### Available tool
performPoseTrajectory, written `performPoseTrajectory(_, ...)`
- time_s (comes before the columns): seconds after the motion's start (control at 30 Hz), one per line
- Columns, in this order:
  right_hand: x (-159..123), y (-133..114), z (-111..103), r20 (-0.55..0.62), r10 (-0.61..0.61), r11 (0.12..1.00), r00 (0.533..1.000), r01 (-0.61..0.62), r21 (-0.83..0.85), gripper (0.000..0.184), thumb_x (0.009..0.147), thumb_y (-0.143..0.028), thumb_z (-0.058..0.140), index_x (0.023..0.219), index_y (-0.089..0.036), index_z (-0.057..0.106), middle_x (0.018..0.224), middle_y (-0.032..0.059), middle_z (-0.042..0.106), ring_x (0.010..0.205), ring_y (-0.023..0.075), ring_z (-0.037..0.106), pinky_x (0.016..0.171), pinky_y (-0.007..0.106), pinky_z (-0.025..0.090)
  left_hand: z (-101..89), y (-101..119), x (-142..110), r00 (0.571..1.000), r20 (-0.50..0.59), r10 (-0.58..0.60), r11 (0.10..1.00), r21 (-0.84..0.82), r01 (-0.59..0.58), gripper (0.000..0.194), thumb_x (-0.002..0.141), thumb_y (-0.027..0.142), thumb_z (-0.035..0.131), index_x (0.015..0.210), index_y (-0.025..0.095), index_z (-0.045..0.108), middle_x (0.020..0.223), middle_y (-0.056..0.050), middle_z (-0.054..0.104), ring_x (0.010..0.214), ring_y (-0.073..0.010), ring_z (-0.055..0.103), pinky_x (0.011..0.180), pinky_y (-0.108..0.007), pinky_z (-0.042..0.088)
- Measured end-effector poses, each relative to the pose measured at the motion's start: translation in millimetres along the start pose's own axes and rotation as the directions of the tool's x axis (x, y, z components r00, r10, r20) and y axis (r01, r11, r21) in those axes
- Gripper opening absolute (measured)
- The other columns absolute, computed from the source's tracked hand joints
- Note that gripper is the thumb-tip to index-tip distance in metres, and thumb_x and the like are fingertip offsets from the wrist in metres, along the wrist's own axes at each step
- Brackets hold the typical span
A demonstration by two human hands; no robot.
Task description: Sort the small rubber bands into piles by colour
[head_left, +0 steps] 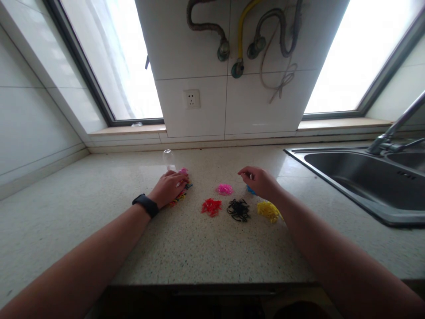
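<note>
My left hand [170, 185], with a black band on its wrist, is low over a pile of mixed-colour small rubber bands [181, 196]. Its fingers are curled down and closed among the bands; what they grip is hidden. Above the counter, my right hand [257, 179] is closed with bent fingers, just over the blue rubber bands [251, 190], which it partly covers. Whatever is in its fingers is too small to make out. Near it lie separate piles of pink bands [225, 189], red bands [211, 207], black bands [238, 210] and yellow bands [268, 211].
Behind my left hand stands a clear plastic container [168, 158]. A steel sink [335, 177] with a faucet [385, 139] is set into the speckled counter [199, 252] at right. The tiled back wall carries a socket [191, 99] and hoses [242, 35].
</note>
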State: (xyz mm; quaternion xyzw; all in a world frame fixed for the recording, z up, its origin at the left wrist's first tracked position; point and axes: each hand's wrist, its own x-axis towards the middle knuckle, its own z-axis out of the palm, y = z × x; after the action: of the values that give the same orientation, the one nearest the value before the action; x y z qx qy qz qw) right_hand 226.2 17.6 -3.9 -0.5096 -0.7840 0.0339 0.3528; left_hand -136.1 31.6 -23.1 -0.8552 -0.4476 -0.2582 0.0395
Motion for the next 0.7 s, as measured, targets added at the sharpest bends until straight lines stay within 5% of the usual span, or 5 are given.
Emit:
performPoseTrajectory(0.2,-0.3,0.6,1.4,0.010,-0.007,1.000,1.000,0.007,0.016,0.024,0.087,-0.027,0.054,0.096,-0.021,0.075,0.076,0.0031,0.070,0.061,0.0144,0.056,0.060,0.027,0.039,2.3,0.1,-0.2,0.999,0.018,-0.046,0.999,0.006,0.046,0.023,0.090,0.023,0.055,0.100,0.026,0.075,0.099,-0.004,0.075,0.098,-0.0233,0.064,0.094,-0.040,0.048)
performPoseTrajectory(0.7,-0.4,-1.1,0.0,0.021,-0.011,1.000,1.000,0.010,0.020,0.024,0.087,-0.028,0.053,0.096,-0.021,0.075,0.076,0.0035,0.070,0.063,0.0147,0.057,0.061,0.027,0.039,0.7,0.9,0.0,0.999,-0.036,-0.032,0.999,-0.022,0.031,0.023,0.088,0.024,0.059,0.102,0.024,0.076,0.094,-0.006,0.075,0.094,-0.0215,0.066,0.092,-0.036,0.051)
